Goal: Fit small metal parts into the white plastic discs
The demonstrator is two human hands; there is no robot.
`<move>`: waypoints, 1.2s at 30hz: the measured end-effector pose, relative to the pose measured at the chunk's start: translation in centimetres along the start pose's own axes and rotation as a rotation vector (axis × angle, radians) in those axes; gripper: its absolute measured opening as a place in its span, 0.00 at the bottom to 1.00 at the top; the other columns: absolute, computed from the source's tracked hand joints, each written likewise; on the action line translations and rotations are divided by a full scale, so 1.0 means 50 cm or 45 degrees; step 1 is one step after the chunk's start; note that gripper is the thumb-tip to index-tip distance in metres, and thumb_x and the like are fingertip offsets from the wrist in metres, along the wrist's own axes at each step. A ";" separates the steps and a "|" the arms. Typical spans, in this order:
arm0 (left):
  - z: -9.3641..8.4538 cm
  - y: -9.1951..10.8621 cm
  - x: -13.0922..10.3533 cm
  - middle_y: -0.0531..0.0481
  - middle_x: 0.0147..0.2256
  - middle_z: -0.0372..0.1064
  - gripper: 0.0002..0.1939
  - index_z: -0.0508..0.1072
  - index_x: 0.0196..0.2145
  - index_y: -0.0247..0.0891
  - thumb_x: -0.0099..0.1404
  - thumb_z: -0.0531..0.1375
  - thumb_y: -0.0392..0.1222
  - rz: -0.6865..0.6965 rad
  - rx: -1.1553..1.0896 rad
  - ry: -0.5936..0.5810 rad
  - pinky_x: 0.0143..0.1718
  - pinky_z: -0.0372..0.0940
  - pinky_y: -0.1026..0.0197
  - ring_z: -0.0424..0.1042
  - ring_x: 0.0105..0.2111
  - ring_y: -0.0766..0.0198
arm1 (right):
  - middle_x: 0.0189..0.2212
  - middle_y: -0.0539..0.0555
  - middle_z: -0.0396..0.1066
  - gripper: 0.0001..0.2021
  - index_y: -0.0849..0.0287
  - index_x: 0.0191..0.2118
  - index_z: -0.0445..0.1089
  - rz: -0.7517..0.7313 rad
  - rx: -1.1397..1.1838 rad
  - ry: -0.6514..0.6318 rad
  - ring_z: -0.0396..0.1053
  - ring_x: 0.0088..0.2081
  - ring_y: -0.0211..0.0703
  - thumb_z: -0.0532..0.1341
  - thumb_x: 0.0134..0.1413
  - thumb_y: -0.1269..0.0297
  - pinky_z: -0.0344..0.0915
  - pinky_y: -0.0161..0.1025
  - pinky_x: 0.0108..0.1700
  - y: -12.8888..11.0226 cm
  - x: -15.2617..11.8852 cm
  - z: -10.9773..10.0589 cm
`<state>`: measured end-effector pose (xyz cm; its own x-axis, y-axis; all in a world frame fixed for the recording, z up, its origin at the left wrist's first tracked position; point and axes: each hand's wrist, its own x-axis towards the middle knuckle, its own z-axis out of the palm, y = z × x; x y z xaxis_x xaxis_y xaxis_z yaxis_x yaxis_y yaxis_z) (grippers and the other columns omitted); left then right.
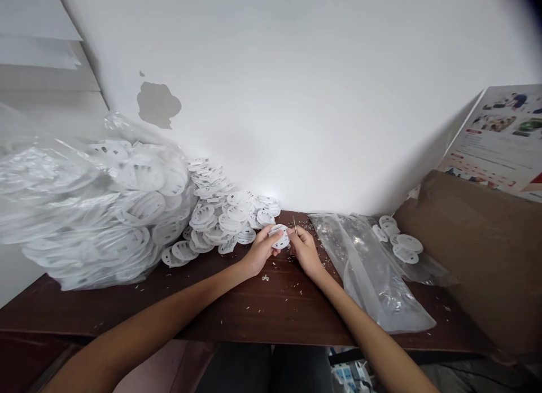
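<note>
Head camera view: the person's left hand (260, 250) pinches a white disc (280, 236) by its left edge, thumb on the upper face, above the middle of the dark red table (271, 302). Beside the disc's right edge, the right hand (305, 250) is closed narrowly around one thin pointed tool (295, 223); whether its tip touches anything cannot be told. The thumbs cover parts of the disc. Just left, a heap of similar discs (228, 215), too overlapped to count, stands near one bulging clear bag (139, 235) of them. Right of the hands lies one flat clear bag (368, 269), with at least five loose discs (409, 243) at its far side, near one brown carton (461, 252). Small scraps (265, 278), uncounted, dot the tabletop.
</note>
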<state>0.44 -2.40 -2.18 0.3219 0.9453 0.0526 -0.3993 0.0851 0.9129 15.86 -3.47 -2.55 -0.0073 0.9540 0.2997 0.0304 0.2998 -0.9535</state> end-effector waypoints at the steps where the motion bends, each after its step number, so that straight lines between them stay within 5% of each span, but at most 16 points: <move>1: -0.001 -0.001 0.000 0.51 0.33 0.70 0.24 0.74 0.47 0.40 0.60 0.70 0.56 -0.004 0.013 0.008 0.26 0.57 0.64 0.65 0.25 0.70 | 0.21 0.45 0.57 0.21 0.54 0.28 0.61 -0.002 0.001 -0.004 0.54 0.23 0.37 0.61 0.65 0.45 0.53 0.36 0.26 0.001 0.000 0.001; 26: -0.004 -0.013 0.005 0.50 0.36 0.71 0.23 0.71 0.48 0.40 0.62 0.68 0.56 0.013 0.026 -0.014 0.26 0.58 0.64 0.67 0.27 0.67 | 0.21 0.45 0.57 0.21 0.54 0.28 0.61 0.017 -0.040 0.010 0.54 0.23 0.38 0.60 0.64 0.44 0.54 0.36 0.26 0.010 -0.001 -0.002; 31: 0.010 0.002 -0.016 0.42 0.56 0.68 0.28 0.69 0.57 0.44 0.61 0.70 0.46 0.294 0.319 0.227 0.47 0.67 0.58 0.70 0.53 0.55 | 0.20 0.45 0.56 0.22 0.54 0.27 0.58 0.003 -0.071 0.102 0.54 0.23 0.38 0.61 0.64 0.44 0.54 0.36 0.26 0.007 0.002 -0.007; 36: 0.020 0.019 -0.036 0.43 0.59 0.69 0.25 0.75 0.56 0.45 0.61 0.70 0.44 0.510 0.546 -0.001 0.65 0.57 0.51 0.64 0.63 0.50 | 0.20 0.44 0.55 0.23 0.54 0.27 0.59 0.104 0.115 0.063 0.52 0.21 0.36 0.61 0.62 0.42 0.52 0.36 0.23 -0.011 0.003 -0.008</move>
<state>0.35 -4.33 -0.99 0.2185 0.8770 0.4279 -0.1068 -0.4143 0.9038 16.25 -3.48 -1.99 0.0410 0.9746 0.2201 -0.0614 0.2223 -0.9730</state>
